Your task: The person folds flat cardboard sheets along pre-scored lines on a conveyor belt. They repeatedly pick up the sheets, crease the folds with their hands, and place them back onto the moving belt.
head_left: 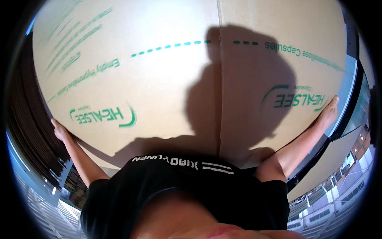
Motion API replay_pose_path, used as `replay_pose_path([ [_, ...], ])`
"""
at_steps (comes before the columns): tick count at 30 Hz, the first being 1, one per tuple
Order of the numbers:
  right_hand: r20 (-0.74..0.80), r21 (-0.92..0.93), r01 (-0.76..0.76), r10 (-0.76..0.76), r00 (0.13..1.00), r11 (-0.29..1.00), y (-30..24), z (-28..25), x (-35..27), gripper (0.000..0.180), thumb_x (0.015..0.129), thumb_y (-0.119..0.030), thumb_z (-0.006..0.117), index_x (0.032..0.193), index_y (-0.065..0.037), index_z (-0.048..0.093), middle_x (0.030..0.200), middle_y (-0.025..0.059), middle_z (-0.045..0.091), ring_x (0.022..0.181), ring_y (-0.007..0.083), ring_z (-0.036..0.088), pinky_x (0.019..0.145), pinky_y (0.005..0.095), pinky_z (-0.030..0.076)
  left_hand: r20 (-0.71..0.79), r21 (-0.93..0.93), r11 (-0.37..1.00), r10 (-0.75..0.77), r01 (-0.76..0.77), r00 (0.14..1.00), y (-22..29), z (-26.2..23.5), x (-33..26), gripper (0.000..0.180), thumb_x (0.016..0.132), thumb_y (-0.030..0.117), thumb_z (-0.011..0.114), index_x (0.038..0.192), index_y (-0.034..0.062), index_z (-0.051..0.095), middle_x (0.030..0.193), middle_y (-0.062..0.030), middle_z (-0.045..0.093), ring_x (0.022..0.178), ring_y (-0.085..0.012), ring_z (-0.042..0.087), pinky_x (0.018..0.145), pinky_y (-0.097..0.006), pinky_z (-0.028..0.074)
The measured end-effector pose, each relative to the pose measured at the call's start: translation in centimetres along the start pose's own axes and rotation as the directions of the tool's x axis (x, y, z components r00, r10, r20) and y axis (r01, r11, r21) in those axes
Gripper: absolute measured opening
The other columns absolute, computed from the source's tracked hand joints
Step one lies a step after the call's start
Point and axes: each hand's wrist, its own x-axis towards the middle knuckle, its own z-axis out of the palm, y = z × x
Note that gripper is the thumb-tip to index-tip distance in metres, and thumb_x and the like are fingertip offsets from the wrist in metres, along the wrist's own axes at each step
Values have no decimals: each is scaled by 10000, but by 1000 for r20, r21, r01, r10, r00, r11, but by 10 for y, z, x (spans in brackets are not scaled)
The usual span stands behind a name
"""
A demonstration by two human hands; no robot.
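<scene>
A large brown cardboard sheet (167,91) with green printing fills most of the head view, spread out in front of my chest. A vertical fold line or seam runs down it right of the middle, and my shadow falls across it. My left hand (59,130) is at its lower left edge, thumb up along the rim, the other fingers hidden behind. At the right edge, somewhat higher, my right hand (329,112) grips the sheet the same way. Both arms are spread wide, and the sheet's near edge comes close to my body.
A tall stack of dark brown layered sheets (30,103) stands at the left. To the right are a pale blue panel (349,75) with dark edging and another brown board (330,161). Roof beams and windows of a large hall (330,201) show at the lower right.
</scene>
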Motion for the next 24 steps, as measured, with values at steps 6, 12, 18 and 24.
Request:
replay_pose_path([
  [6, 67, -418, 60, -35, 997, 907, 11, 18, 13, 701, 948, -592, 301, 1108, -21, 675, 1098, 216, 658, 1071, 400, 592, 923, 458, 448, -12, 135, 989, 67, -64, 998, 48, 8, -58, 784, 871, 633, 381, 1129, -62, 639, 1147, -269, 625, 1110, -394, 583, 975, -451, 420],
  [12, 85, -411, 87, -57, 995, 908, -9, 11, 0, 670, 932, -614, 316, 1024, -77, 706, 1048, 191, 676, 993, 417, 621, 827, 513, 491, -87, -178, 846, 496, -503, 864, 69, 4, -220, 455, 875, 233, 521, 1253, -17, 562, 1296, -249, 541, 1203, -369, 521, 1021, -433, 396],
  [18, 102, -390, 160, -129, 986, 907, -8, -1, -10, 619, 934, -579, 355, 974, -73, 709, 1020, 187, 683, 965, 397, 638, 805, 504, 501, 382, -634, 178, 918, -753, -104, 65, -99, -553, 883, 713, 378, 781, 1431, 66, 372, 1508, -183, 300, 1424, -355, 221, 1178, -483, 145],
  [24, 168, -314, 252, -207, 964, 916, 11, 1, -7, 594, 939, -553, 354, 1032, -48, 651, 1003, 233, 668, 947, 427, 633, 802, 535, 490, 132, -572, -82, 973, -816, -191, 62, -98, -619, 725, 723, 260, 739, 1357, 46, 461, 1452, -142, 396, 1374, -287, 335, 1155, -424, 270],
])
